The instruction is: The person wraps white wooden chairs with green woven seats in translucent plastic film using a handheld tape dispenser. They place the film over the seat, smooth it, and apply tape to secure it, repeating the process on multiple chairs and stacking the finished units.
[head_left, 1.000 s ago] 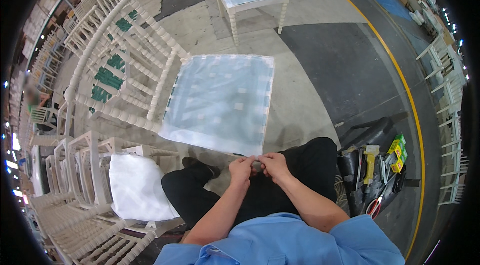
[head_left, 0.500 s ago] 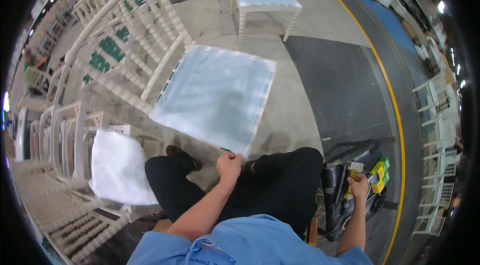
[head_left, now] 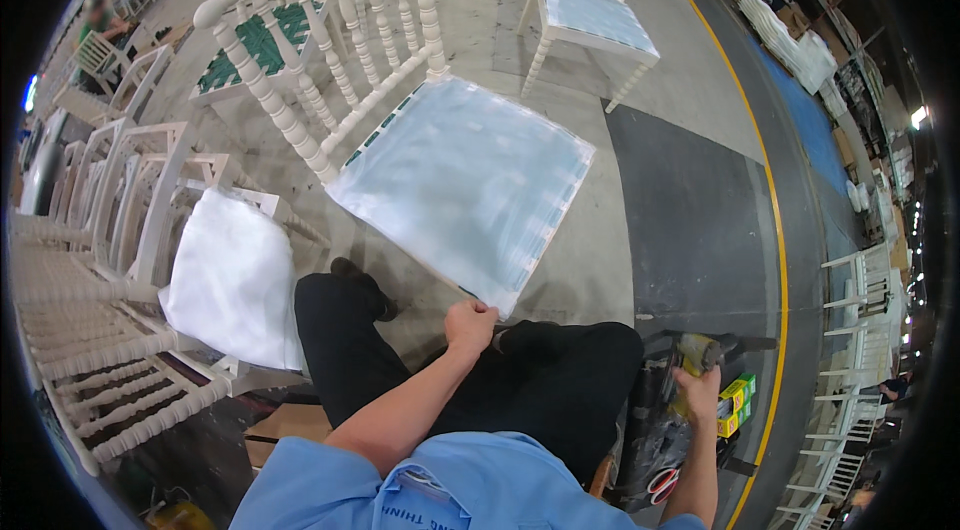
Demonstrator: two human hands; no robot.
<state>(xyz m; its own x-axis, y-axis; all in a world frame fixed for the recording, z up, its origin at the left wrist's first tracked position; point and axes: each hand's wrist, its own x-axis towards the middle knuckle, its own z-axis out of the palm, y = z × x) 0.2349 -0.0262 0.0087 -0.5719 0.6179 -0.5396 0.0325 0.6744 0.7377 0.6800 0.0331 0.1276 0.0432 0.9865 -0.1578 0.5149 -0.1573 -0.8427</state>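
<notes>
In front of me a cream chair (head_left: pixel 333 145) with turned spindles carries a pale, translucent white cloth (head_left: pixel 465 185) over its seat. Green webbing shows along the cloth's back-left edge. My left hand (head_left: pixel 470 327) is closed at the seat's near corner, thumb and fingers pinching the cloth's edge. To the right, my right hand (head_left: pixel 697 393) grips a yellow tool (head_left: pixel 698 352) that looks like a staple gun, raised over a dark stand beside my knee. Its lower part is hidden by the hand.
Yellow-green small boxes (head_left: pixel 737 403) and red-handled scissors (head_left: pixel 662 485) lie on the dark stand (head_left: pixel 640 440). White folded cloth (head_left: pixel 232 280) rests on chair frames at left. Another covered chair (head_left: pixel 590 20) stands ahead. Chairs with green webbing (head_left: pixel 262 45) stand behind the first; a person sits far left.
The yellow tool has come up off the stand in my right hand. My left hand has shifted slightly toward the seat corner. The whole view has swung a little.
</notes>
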